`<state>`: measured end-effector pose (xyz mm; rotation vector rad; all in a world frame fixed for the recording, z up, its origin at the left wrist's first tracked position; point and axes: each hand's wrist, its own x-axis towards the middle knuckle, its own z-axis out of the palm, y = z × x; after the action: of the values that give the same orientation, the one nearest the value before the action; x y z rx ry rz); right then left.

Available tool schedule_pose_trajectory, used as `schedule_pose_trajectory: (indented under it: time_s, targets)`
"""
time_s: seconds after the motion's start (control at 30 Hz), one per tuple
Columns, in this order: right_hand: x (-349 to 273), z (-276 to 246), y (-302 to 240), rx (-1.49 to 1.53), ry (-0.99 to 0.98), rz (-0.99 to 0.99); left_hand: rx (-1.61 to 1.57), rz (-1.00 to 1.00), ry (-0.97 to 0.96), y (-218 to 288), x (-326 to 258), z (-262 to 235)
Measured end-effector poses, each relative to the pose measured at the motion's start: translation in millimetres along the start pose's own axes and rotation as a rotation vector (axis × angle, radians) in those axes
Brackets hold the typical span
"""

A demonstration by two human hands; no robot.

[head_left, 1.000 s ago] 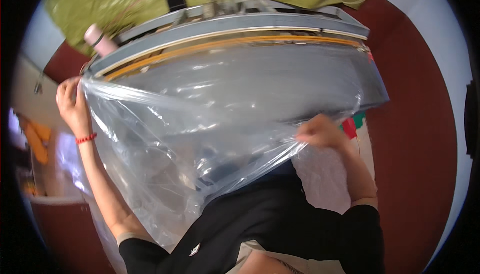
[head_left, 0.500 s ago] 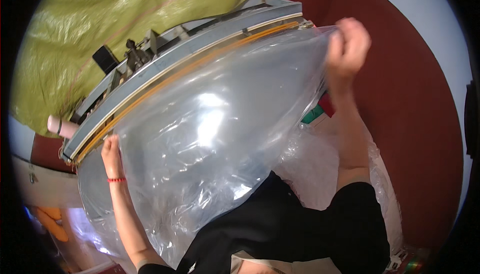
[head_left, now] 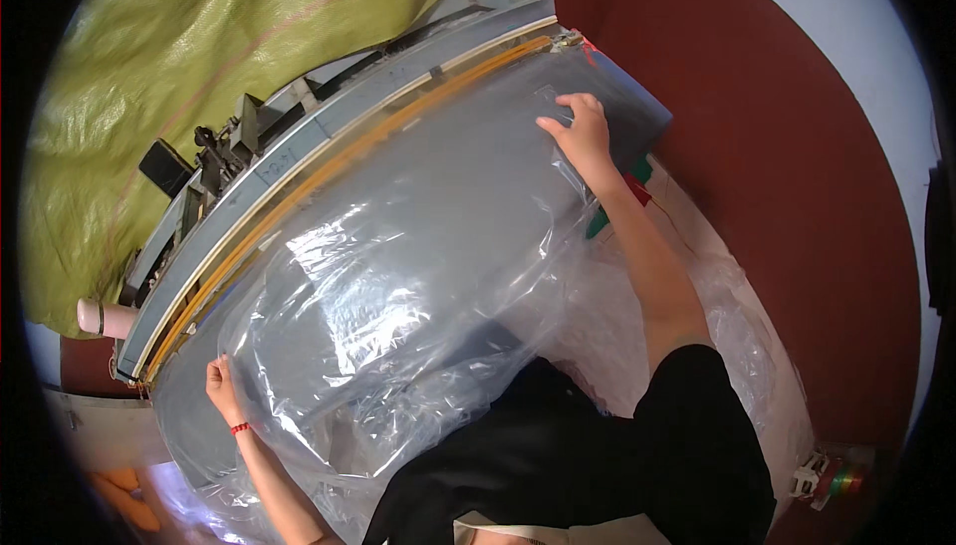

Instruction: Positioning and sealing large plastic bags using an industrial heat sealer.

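Note:
A large sheet of clear plastic film [head_left: 398, 336] lies loosely over the grey tabletop [head_left: 468, 127] and falls in folds toward my body. At the film's left edge my left hand [head_left: 223, 390], with a red beaded bracelet at the wrist, is closed in a pinch on the film. My right hand [head_left: 582, 136] is over the table's far right part, thumb and fingers apart, with a film edge close beneath it. Beyond the film runs a long grey machine bar [head_left: 329, 117] with an orange strip [head_left: 368, 144] along its near side.
A dark phone-like slab [head_left: 165, 168] and a pink bottle [head_left: 106, 320] are by the bar's left part. Yellow-green woven sheeting [head_left: 239, 27] covers the area behind. More clear film [head_left: 637, 316] bunches at my right. A light tower with coloured bands [head_left: 841, 482] is at lower right.
Both hands have come down and nearer to me. The film has sunk from its raised, billowed shape onto the tabletop. My right hand has opened and let go of the film's corner.

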<state>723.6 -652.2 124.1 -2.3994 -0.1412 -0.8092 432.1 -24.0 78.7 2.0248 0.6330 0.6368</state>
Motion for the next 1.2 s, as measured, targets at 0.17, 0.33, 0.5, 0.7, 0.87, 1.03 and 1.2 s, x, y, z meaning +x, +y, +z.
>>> schedule_pose_trajectory:
  time_s: [0.17,0.33,0.5,0.7,0.87,1.03,1.2]
  targets:
    - [10,12,-5,-0.157,0.055,0.102,0.059,0.047,-0.016,4,-2,-4]
    - [20,22,8,-0.216,0.122,0.156,0.003,0.023,0.022,45,-21,18]
    - [28,28,12,-0.268,0.107,0.173,-0.1,-0.103,0.024,67,-30,23]
    - [44,37,-1,-0.203,-0.127,0.423,-0.112,-0.127,-0.002,73,-33,14]
    - [52,48,13,-0.456,-0.094,0.301,-0.193,-0.182,-0.527,152,-48,-6]
    - [54,10,16,-0.637,-0.099,0.253,0.179,-0.301,-0.879,126,-46,-85]
    - [75,2,128,-0.65,-0.077,0.377,0.522,-0.475,-0.529,77,-29,-272]
